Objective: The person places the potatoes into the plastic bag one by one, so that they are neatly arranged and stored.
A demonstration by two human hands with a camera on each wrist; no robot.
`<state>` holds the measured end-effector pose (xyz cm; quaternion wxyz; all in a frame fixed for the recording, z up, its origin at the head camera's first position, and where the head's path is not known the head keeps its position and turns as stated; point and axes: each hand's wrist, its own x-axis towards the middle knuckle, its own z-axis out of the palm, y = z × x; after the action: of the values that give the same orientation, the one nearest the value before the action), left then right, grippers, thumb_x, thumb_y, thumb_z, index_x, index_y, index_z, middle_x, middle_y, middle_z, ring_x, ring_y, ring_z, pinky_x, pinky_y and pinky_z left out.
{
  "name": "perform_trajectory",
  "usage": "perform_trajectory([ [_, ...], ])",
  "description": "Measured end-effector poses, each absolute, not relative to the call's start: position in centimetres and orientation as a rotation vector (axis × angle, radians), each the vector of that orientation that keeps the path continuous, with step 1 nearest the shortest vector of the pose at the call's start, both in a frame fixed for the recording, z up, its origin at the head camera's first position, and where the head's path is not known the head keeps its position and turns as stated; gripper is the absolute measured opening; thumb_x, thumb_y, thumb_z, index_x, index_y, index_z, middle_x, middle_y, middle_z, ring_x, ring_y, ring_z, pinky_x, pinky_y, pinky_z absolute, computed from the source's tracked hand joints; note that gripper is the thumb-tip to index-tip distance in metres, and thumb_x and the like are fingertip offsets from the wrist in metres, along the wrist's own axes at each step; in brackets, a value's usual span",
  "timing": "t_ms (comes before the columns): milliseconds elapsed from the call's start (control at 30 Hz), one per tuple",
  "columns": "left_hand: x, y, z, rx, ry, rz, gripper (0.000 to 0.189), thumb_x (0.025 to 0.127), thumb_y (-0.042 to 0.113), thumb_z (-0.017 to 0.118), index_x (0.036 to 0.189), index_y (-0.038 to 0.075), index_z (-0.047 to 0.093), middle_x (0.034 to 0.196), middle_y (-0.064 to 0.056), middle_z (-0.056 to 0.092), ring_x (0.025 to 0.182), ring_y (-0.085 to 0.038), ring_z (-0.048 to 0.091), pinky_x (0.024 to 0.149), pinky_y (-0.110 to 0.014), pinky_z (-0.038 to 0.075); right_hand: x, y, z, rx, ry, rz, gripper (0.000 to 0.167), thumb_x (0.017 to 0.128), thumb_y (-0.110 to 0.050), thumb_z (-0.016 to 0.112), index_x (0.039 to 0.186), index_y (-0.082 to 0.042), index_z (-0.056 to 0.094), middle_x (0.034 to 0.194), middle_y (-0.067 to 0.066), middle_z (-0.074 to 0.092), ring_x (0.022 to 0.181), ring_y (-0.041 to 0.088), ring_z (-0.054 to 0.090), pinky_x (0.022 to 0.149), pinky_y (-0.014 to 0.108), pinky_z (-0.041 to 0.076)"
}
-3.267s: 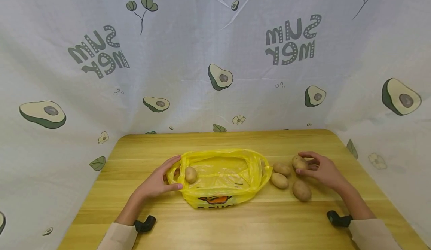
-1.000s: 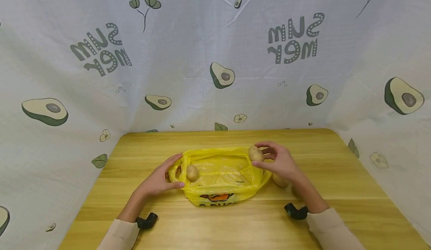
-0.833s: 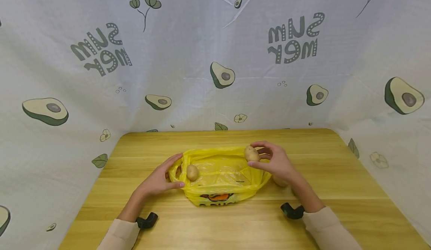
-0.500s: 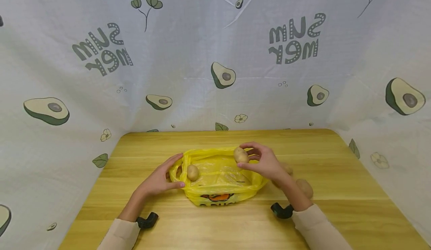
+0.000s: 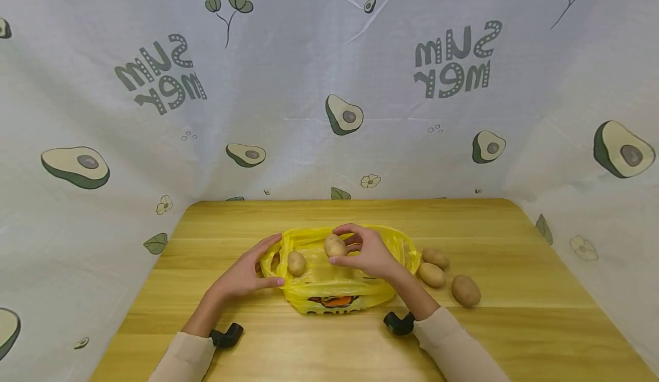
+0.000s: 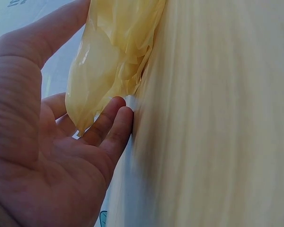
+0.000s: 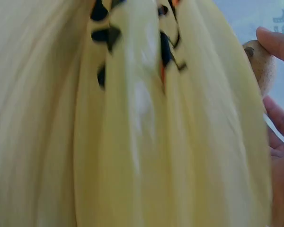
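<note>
Potato [image 5: 334,246] is sitting in the grip of the right hand [image 5: 369,253], pinched between thumb and fingers, hovering at the mouth of the yellow bag [image 5: 319,289]; can't tell if it's dipping below the rim. So right grip is clamping on that potato. Right wrist view is showing it past the bag wall, dark spot visible on its skin. Left hand [image 5: 246,272] is bracing the bag's left end: grip is spreading wide, thumb and fingers well apart, thumb touching the near rim. Left wrist view is showing crumpled bag film hanging between thumb and fingers. Second potato [image 5: 296,263] is lying inside the bag, left end, near the left hand. Three more are resting on the bench [image 5: 309,347], right of the bag: rear potato [image 5: 435,258] and middle potato [image 5: 431,275] are lying close together near the right bag handle [image 5: 413,258], front potato [image 5: 465,290] is lying a little apart from them. Bag mouth is facing up, orange-and-black print [image 5: 334,302] is facing the person. White avocado-print cloth [image 5: 288,84] is hanging behind.
</note>
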<state>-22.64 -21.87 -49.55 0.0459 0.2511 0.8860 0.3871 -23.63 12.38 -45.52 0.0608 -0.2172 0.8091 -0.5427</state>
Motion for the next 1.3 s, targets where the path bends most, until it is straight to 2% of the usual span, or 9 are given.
perform_trajectory([
  [200,-22.8,-21.7,-49.6,0.760,2.700,1.184,0.101,0.083,0.049,0.084,0.164,0.020,0.030,0.170,-0.007,0.028,0.157,-0.037,0.025,0.121,-0.066,0.026,-23.7,10.4,-46.2,-0.657,2.403,-1.629,0.058,0.082,-0.023,0.089,0.133,-0.008,0.064,0.134,0.014,0.064,0.110,0.030,0.067,0.094,0.047,0.059],
  [433,-22.8,-21.6,-49.5,0.772,2.692,1.180,0.102,0.083,0.048,0.084,0.164,0.020,0.030,0.170,-0.008,0.028,0.157,-0.037,0.024,0.123,-0.065,0.025,-23.9,9.1,-47.2,-0.610,2.428,-1.567,0.057,0.079,-0.024,0.091,0.129,-0.013,0.066,0.130,0.008,0.066,0.105,0.022,0.067,0.088,0.034,0.060],
  [567,-22.7,-21.6,-49.4,0.765,2.690,1.181,0.102,0.083,0.048,0.084,0.164,0.020,0.030,0.170,-0.009,0.028,0.157,-0.036,0.024,0.123,-0.064,0.024,-24.0,8.6,-47.8,-0.609,2.435,-1.553,0.056,0.078,-0.023,0.091,0.128,-0.012,0.066,0.127,0.009,0.067,0.102,0.020,0.067,0.086,0.031,0.060],
  [800,-22.6,-21.6,-49.4,0.751,2.676,1.198,0.102,0.082,0.047,0.085,0.164,0.020,0.030,0.170,-0.008,0.027,0.157,-0.037,0.023,0.123,-0.065,0.023,-23.9,7.9,-48.4,-0.621,2.479,-1.501,0.057,0.076,-0.023,0.093,0.125,-0.012,0.067,0.118,0.009,0.067,0.099,0.021,0.066,0.086,0.036,0.058],
  [933,-22.6,-21.7,-49.6,0.755,2.667,1.212,0.102,0.082,0.047,0.085,0.164,0.019,0.030,0.170,-0.008,0.027,0.157,-0.037,0.023,0.123,-0.065,0.023,-24.0,7.5,-48.6,-0.624,2.500,-1.482,0.056,0.076,-0.023,0.093,0.124,-0.009,0.067,0.113,0.009,0.067,0.095,0.020,0.065,0.083,0.033,0.058],
  [1300,-22.7,-21.9,-49.6,0.751,2.671,1.206,0.103,0.081,0.047,0.086,0.164,0.020,0.030,0.170,-0.008,0.028,0.157,-0.036,0.024,0.123,-0.065,0.023,-24.2,7.2,-49.2,-0.603,2.453,-1.426,0.063,0.075,-0.024,0.094,0.129,-0.008,0.064,0.117,0.010,0.067,0.098,0.021,0.066,0.081,0.035,0.060],
])
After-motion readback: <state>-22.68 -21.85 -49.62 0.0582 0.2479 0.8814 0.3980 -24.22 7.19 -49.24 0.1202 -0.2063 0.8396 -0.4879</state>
